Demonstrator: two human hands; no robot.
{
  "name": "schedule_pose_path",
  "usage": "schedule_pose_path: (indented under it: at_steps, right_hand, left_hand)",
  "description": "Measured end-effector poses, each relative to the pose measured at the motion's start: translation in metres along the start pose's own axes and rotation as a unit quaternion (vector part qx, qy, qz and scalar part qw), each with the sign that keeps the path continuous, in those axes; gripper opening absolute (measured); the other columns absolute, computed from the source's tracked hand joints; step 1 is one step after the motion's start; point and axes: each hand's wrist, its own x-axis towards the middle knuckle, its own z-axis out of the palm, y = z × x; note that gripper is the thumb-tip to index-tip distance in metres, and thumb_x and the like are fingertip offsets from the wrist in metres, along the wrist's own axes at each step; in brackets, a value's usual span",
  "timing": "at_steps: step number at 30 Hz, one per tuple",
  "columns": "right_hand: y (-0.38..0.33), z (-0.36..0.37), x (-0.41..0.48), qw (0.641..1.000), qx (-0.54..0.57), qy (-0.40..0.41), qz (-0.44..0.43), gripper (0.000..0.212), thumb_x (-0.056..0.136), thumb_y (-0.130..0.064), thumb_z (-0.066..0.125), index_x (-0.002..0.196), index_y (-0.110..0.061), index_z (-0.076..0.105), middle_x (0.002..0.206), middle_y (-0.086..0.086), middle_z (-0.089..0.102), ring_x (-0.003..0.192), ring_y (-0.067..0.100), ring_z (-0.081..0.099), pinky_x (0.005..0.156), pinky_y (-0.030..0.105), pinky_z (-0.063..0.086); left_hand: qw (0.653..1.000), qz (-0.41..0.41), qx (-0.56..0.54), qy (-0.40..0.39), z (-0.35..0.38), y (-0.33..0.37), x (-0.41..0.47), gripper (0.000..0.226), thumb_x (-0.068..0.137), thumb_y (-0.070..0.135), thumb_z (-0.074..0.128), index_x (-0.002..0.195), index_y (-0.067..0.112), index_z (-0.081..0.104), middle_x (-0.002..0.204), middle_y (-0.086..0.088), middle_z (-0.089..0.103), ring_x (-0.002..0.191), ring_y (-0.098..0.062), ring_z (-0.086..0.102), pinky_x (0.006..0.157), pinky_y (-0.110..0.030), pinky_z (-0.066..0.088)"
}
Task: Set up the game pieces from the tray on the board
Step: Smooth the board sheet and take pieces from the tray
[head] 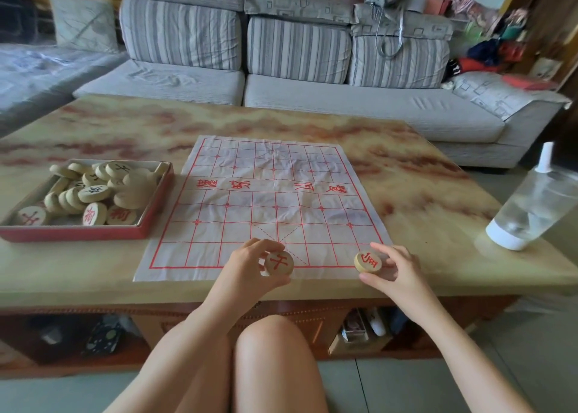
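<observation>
- The left hand (250, 264) grips a red-marked wooden disc (279, 263) over the near edge of the cloth board (269, 193).
- The right hand (395, 268) pinches another red disc (368, 261) at the board's near right corner.
- The board carries no pieces yet, so placing seems to be just starting.
- Each disc next needs lowering onto a line crossing in the near row.
- The other pieces lie heaped in the red tray (78, 232) near the table's left edge.

soft daylight, edges warped, slight blur
</observation>
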Motion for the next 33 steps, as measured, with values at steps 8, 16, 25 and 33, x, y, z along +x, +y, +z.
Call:
schedule_pose_path:
  at_steps: [8, 16, 25, 33]
  right_hand:
    - [-0.017, 0.011, -0.011, 0.995, 0.007, 0.055, -0.080, 0.043, 0.077, -0.015, 0.073, 0.115, -0.027, 0.059, 0.110, -0.018, 0.049, 0.103, 0.011, 0.043, 0.076, 0.002, 0.034]
    - [-0.028, 0.020, -0.014, 0.994, 0.029, 0.047, -0.093, 0.036, 0.080, -0.014, 0.070, 0.113, -0.026, 0.061, 0.112, -0.010, 0.055, 0.104, -0.005, 0.042, 0.076, 0.004, 0.036]
    - [-0.040, 0.029, -0.014, 0.996, 0.054, 0.016, -0.073, 0.036, 0.081, -0.015, 0.068, 0.111, -0.033, 0.060, 0.105, -0.017, 0.053, 0.100, 0.002, 0.047, 0.078, 0.005, 0.036]
    - [-0.099, 0.058, 0.005, 0.992, 0.047, -0.065, -0.093, 0.036, 0.085, -0.026, 0.064, 0.116, -0.039, 0.052, 0.102, -0.024, 0.045, 0.090, -0.003, 0.045, 0.071, 0.005, 0.037]
  left_hand:
    - [1.000, 0.002, 0.020, -0.009, 0.015, 0.009, 0.013, 0.052, 0.067, 0.024, 0.077, 0.115, 0.022, 0.057, 0.108, 0.006, 0.056, 0.097, -0.013, 0.057, 0.085, -0.031, 0.052]
    - [0.997, 0.024, 0.068, -0.031, 0.038, 0.024, 0.025, 0.054, 0.070, 0.028, 0.075, 0.120, 0.022, 0.054, 0.117, 0.003, 0.058, 0.107, -0.015, 0.052, 0.085, -0.025, 0.046]
    - [0.997, 0.036, 0.065, -0.006, 0.034, 0.014, 0.023, 0.064, 0.068, 0.041, 0.074, 0.125, 0.025, 0.050, 0.125, 0.006, 0.055, 0.118, -0.013, 0.041, 0.095, -0.025, 0.036]
    - [0.996, -0.014, 0.057, 0.065, -0.051, -0.020, 0.016, 0.040, 0.079, 0.027, 0.068, 0.117, 0.019, 0.059, 0.109, 0.006, 0.058, 0.095, -0.008, 0.052, 0.086, -0.022, 0.043]
